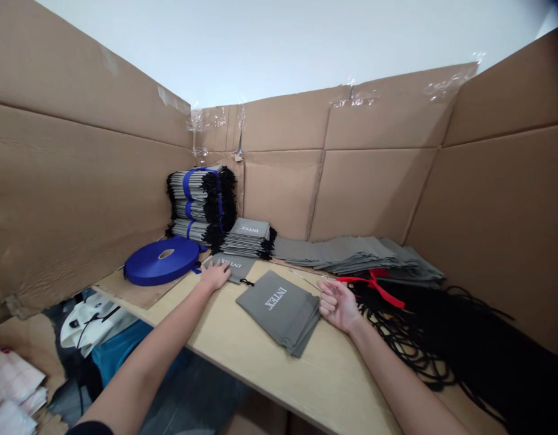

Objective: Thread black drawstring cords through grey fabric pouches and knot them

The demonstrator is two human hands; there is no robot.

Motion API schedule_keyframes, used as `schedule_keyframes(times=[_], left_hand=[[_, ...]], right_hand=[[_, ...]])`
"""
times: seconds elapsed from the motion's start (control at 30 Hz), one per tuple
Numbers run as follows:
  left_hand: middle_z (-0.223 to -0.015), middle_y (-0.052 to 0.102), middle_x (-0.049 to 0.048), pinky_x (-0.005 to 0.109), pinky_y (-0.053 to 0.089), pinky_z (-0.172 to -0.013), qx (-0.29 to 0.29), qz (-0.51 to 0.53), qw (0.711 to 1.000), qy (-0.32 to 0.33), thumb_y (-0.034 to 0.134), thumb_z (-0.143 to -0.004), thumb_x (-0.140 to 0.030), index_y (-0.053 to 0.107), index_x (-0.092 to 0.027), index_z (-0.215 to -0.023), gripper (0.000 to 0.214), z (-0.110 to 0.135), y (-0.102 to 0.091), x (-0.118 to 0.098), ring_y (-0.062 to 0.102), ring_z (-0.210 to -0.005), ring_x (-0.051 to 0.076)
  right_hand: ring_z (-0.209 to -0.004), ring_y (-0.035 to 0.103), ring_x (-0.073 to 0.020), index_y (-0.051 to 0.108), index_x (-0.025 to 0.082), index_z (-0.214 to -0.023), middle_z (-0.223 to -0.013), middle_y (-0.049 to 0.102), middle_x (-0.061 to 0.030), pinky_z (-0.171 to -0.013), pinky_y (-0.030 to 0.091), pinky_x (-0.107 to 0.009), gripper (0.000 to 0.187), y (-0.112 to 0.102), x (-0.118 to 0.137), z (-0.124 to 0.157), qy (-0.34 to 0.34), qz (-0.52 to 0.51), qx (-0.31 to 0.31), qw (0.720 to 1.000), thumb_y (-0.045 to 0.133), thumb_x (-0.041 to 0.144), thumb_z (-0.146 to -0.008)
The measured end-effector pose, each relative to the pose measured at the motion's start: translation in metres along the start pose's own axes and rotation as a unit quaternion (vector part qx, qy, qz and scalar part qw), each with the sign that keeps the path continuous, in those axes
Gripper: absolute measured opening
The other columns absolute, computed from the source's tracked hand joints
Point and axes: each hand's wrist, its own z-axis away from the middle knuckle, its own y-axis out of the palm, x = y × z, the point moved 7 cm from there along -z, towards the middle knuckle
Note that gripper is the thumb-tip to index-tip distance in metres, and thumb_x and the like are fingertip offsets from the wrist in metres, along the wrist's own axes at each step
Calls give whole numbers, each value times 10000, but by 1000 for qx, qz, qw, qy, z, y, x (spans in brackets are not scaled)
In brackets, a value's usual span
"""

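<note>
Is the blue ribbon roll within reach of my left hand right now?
Probably yes: the left hand rests on a gray pouch right beside the blue roll, with nothing standing between them.

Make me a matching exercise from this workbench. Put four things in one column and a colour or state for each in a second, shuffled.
Column one:
1. tape roll
2. ribbon
3. cords
4. left hand

Column two:
A. black, in a tangled heap
B. lying flat on a grey pouch
C. blue
D. red

Pairs: 1-C, 2-D, 3-A, 4-B
</note>
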Motion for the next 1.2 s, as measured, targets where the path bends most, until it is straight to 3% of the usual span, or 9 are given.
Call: schedule_keyframes(times=[0.27, 0.37, 0.47, 0.53, 0.67, 0.77, 0.97, 1.07, 1.2], left_hand=[[-1398, 377, 126, 694, 113, -932, -25, -28, 999, 3, 297, -880, -480, 479, -315, -1270, 462, 2, 0, -13, 296, -1263, 415], [-1425, 333, 115, 712, 102, -927, -77, -48, 996, -11, 294, -884, -455, 432, -296, -1305, 470, 6, -11, -16, 173, -1321, 392], [-1455, 252, 142, 709, 40, -943, -153, -82, 984, -29, 307, -883, -378, 444, -196, -1291, 468, 13, -27, -24, 17, -1353, 360], [-1467, 215, 143, 670, 41, -975, -198, -105, 974, -28, 313, -879, -318, 461, -155, -1259, 439, 18, -37, -33, -3, -1355, 335], [-1403, 327, 145, 565, 176, -989, -255, -136, 957, -19, 303, -893, -285, 419, -160, -1273, 417, 23, -56, -43, 225, -1290, 310], [-1241, 471, 188, 518, 286, -902, -270, -149, 951, -29, 298, -906, -306, 469, -126, -1208, 391, 21, -68, -34, 408, -1121, 318], [-1001, 574, 139, 480, 345, -833, -213, -181, 960, -13, 387, -872, -145, 598, -139, -885, 211, 10, -68, -9, 454, -1036, 303], [-985, 586, 78, 431, 403, -854, -146, -193, 970, 23, 455, -890, -208, 592, -136, -930, 160, 2, -54, -9, 516, -989, 227], [-1085, 566, 76, 386, 485, -798, -72, -194, 978, 37, 513, -879, -306, 544, -143, -1087, 266, -5, -39, -15, 572, -926, 186]], right_hand=[[-375, -6, -63, 310, 232, -587, -390, 86, 138, -309, 153, -159, 293, -1, 0, -3, 16, -32, 5, 999, 490, 388, -759], [-358, 23, -59, 330, 228, -607, -375, 112, 140, -312, 157, -155, 282, -1, 0, -4, 21, -38, 5, 999, 514, 387, -749], [-330, 57, -54, 348, 226, -634, -360, 136, 144, -309, 157, -153, 267, -2, -1, -6, 24, -43, 5, 999, 541, 378, -741], [-314, 75, -51, 358, 227, -652, -353, 147, 147, -306, 153, -152, 256, -3, -1, -6, 23, -47, 4, 999, 555, 368, -736], [-295, 110, -48, 370, 227, -676, -341, 192, 147, -303, 154, -154, 245, -5, -2, -5, 20, -52, -2, 998, 570, 355, -736], [-285, 120, -45, 352, 228, -658, -336, 206, 145, -299, 157, -160, 283, -6, 0, -4, 15, -50, -11, 999, 570, 384, -750], [-292, 104, -27, 305, 228, -614, -347, 187, 154, -290, 135, -150, 446, -12, 1, -8, -10, -51, -43, 998, 611, 524, -745], [-303, 82, -21, 268, 228, -597, -348, 185, 160, -285, 105, -147, 505, -16, 1, -10, -24, -54, -62, 996, 655, 532, -711], [-311, 68, -23, 248, 229, -589, -356, 168, 152, -293, 91, -151, 503, -16, 2, -9, -34, -54, -70, 996, 544, 592, -772]])
